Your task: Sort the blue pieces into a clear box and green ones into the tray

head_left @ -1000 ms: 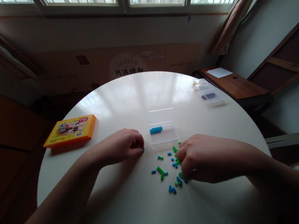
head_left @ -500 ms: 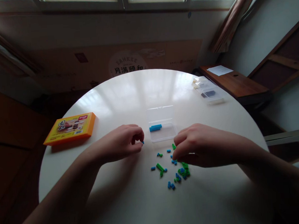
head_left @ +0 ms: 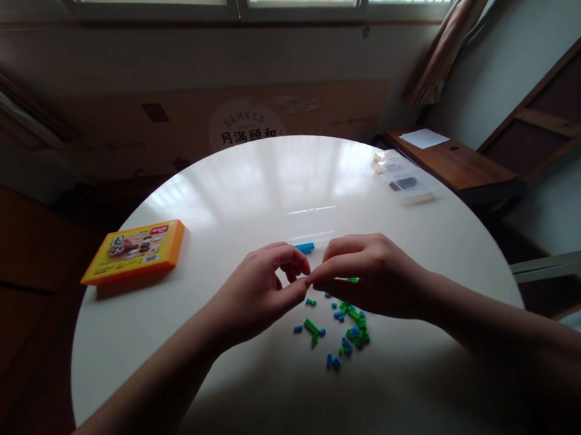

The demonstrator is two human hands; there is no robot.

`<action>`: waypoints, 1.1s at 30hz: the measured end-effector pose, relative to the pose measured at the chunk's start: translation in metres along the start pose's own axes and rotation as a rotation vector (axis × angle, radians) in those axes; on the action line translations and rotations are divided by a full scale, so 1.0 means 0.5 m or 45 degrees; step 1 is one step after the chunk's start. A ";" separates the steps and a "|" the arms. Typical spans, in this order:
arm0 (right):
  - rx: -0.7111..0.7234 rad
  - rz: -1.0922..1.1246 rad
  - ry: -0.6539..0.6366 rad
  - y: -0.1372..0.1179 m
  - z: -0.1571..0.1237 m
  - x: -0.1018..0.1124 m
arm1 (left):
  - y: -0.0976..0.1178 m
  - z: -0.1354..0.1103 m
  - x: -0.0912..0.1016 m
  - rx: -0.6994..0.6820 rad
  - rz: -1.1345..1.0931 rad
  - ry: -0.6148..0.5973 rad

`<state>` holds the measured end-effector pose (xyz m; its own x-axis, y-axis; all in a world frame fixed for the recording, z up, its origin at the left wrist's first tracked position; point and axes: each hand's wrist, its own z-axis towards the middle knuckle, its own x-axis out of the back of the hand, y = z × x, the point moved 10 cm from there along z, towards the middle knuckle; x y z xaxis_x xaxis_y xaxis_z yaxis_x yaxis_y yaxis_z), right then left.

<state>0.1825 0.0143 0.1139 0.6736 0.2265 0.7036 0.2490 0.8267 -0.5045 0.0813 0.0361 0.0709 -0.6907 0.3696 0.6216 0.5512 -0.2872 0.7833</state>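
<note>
Over the table, the fingertips of my left hand (head_left: 272, 281) and my right hand (head_left: 373, 275) meet in a pinch. The small blue building brick that my left hand held a moment ago is hidden between the fingers. Whatever my right fingers pinch is too small or too covered to make out. Below and to the right lies a loose group of small bricks, with a green brick (head_left: 311, 326), a blue brick (head_left: 298, 329) and a green and blue cluster (head_left: 357, 335). Behind my fingertips, joined blue bricks (head_left: 305, 248) lie in a clear plastic box (head_left: 312, 224), partly covered by my hands.
An orange and yellow box (head_left: 134, 252) lies at the left of the round white table (head_left: 211, 209). Clear plastic cases (head_left: 406, 177) sit near its far right edge. Beyond that stands a brown wooden desk (head_left: 469, 160) with a white paper (head_left: 424, 138) on it.
My left hand has moved right with the blue brick, and my right hand has moved left away from the loose bricks. Their fingertips now meet in front of the clear box.
</note>
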 end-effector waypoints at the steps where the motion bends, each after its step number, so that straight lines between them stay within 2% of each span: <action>1: -0.008 -0.004 0.013 0.004 0.000 0.001 | -0.001 0.000 0.001 0.014 -0.019 0.013; 7: -0.090 -0.051 0.085 0.030 -0.002 0.008 | -0.008 0.005 -0.006 0.069 -0.181 0.023; 15: -0.104 -0.104 0.092 0.029 0.002 0.010 | -0.035 0.005 -0.025 0.222 -0.474 0.013; 21: -0.168 -0.039 0.112 0.040 0.001 0.015 | -0.035 0.002 -0.025 0.265 -0.514 0.065; 26: -0.183 0.109 0.152 0.047 0.001 0.020 | -0.021 -0.002 -0.014 0.220 -0.442 0.104; 33: -0.243 0.287 0.174 0.058 0.003 0.017 | -0.024 0.001 -0.005 0.186 -0.395 0.156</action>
<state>0.1945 0.0412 0.1061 0.8107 0.3106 0.4963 0.2005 0.6491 -0.7338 0.0769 0.0390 0.0599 -0.8814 0.3085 0.3576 0.3617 -0.0457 0.9312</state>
